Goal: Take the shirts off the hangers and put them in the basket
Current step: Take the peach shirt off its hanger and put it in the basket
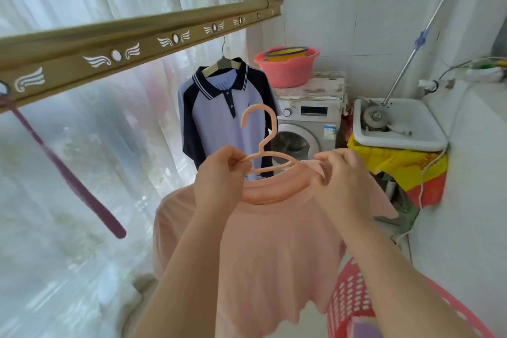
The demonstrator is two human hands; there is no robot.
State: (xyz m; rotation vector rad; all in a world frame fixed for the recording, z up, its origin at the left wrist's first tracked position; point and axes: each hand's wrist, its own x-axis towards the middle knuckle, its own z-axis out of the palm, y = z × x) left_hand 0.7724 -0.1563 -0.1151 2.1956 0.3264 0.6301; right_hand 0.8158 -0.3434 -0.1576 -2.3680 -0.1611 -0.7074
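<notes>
Left grip, centre frame, fingers curled round the left shoulder of a salmon-pink plastic hanger, hook up and free of the rail. Right grip pinches the neckline of a pale pink cotton T-shirt at the hanger's right end; the shirt hangs down lower centre. Pink perforated plastic basket at lower right, partly behind the right forearm. Navy-and-lilac polo shirt hangs on its own hanger from the gold metal drying rail, upper centre.

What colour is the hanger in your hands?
Peachy pink hanger, seen in the head view.
</notes>
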